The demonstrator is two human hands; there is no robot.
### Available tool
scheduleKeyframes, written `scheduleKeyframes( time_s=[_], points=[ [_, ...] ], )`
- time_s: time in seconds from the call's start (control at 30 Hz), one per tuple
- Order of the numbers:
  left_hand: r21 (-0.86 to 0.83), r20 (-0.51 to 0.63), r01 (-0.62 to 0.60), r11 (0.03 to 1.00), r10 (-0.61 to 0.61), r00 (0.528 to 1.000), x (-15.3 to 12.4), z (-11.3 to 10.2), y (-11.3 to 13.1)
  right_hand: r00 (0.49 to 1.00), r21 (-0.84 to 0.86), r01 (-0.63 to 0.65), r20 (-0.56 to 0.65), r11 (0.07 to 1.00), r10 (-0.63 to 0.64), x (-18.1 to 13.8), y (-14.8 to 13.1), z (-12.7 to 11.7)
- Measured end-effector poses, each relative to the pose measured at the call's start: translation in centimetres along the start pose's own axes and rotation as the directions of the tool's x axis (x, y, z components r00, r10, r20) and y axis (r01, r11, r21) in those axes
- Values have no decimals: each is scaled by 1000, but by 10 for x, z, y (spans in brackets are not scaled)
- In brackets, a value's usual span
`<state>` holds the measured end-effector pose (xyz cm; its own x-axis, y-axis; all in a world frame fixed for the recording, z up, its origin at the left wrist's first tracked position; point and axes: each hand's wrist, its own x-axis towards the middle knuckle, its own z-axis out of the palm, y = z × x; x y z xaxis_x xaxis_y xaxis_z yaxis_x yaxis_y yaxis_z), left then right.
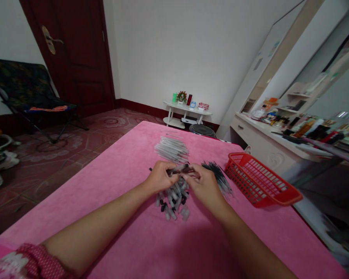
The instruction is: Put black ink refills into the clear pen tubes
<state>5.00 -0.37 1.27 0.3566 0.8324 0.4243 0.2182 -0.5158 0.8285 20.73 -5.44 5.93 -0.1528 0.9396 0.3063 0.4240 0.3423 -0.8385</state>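
Pinching slim pen-like pieces (180, 169) between the fingertips, the left hand (162, 177) and right hand (203, 181) meet above the middle of the bench (119, 166), each clamped on them; blur makes it hard to say whether these are joined or separate. Right below, a loose pile (174, 197) of clear and black small parts spreads toward the wearer, its upper part partly covered by the hands. Just beyond the hands lies a bundle of pale tubes (172, 148), roughly side by side. Dark thin rods (218, 176) lie just beside the right hand, which hides some of them, and next to these stands a red basket (257, 176) of open lattice, near the bench's right side. Farther right, a white dresser (257, 133) carries crowded bottles (314, 126). Past the far edge are a dark round object (202, 130) and a low white stand (174, 123); a folding chair (20, 85) sits left, before a dark red door (84, 50).
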Motion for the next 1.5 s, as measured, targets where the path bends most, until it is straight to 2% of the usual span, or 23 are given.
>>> scheduleKeyframes(
  time_s=[0.07, 0.13, 0.33, 0.4, 0.47, 0.53, 0.6, 0.67, 0.73, 0.83, 0.93, 1.1, 1.13, 1.2, 1.27, 1.33, 1.4, 1.5],
  points=[
    [-28, -25, 12, 1000, -13, 1000, 0, -1, 1, 1000, -112, 23, 21, 993, -21, 4, -8, 0],
    [-71, -75, 23, 997, -28, 997, 1, -3, 2, 1000, -117, 21, 25, 993, -18, 10, -16, 2],
    [-204, -237, 61, 977, -110, 965, 4, -11, 2, 999, 169, 21, -38, 985, -15, 17, -27, 26],
    [-262, -300, 81, 962, -161, 940, 7, -15, 0, 995, 216, -9, -93, 976, 29, 15, -28, 31],
    [-393, -344, 95, 915, -242, 907, 11, -18, 0, 980, 339, -75, -146, 938, 132, 14, -29, 30],
    [-604, -311, 102, 790, -352, 883, 13, -21, 2, 960, 580, -166, -90, 797, 265, 13, -28, 25],
    [-807, -187, 120, 578, -444, 876, 15, -24, 3, 943, 792, -244, 58, 560, 328, 13, -25, 17],
    [-926, -33, 156, 343, -486, 873, 15, -26, 2, 935, 882, -288, 173, 374, 311, 14, -21, 10],
    [-973, 60, 162, 164, -499, 865, 17, -29, 1, 936, 909, -287, 199, 302, 291, 14, -17, 5],
    [-993, 79, 110, 32, -510, 857, 23, -32, -2, 946, 905, -266, 179, 333, 269, 13, -11, 1],
    [-999, 44, 41, -18, -531, 846, 34, -35, -3, 953, 887, -254, 161, 385, 258, 13, -6, -2],
    [-980, -84, -173, -102, -573, 815, 39, -37, -14, 928, 882, -298, 178, 364, 327, 14, 4, -5],
    [-975, -102, -196, -101, -580, 808, 37, -35, -17, 919, 865, -317, 179, 389, 352, 13, 8, -5],
    [-974, -132, -216, -74, -592, 795, 32, -33, -25, 901, 787, -364, 164, 498, 401, 12, 17, -7],
    [-973, -143, -222, -62, -594, 792, 27, -30, -31, 891, 650, -415, 151, 636, 428, 9, 28, -8],
    [-971, -137, -226, -83, -582, 802, 25, -28, -34, 887, 508, -453, 177, 733, 425, 7, 37, -10],
    [-965, -113, -224, -135, -556, 824, 25, -28, -36, 886, 422, -464, 221, 779, 408, 6, 43, -12],
    [-960, -65, -191, -204, -502, 863, 26, -28, -35, 879, 431, -477, 250, 766, 407, 5, 44, -15]
  ],
)
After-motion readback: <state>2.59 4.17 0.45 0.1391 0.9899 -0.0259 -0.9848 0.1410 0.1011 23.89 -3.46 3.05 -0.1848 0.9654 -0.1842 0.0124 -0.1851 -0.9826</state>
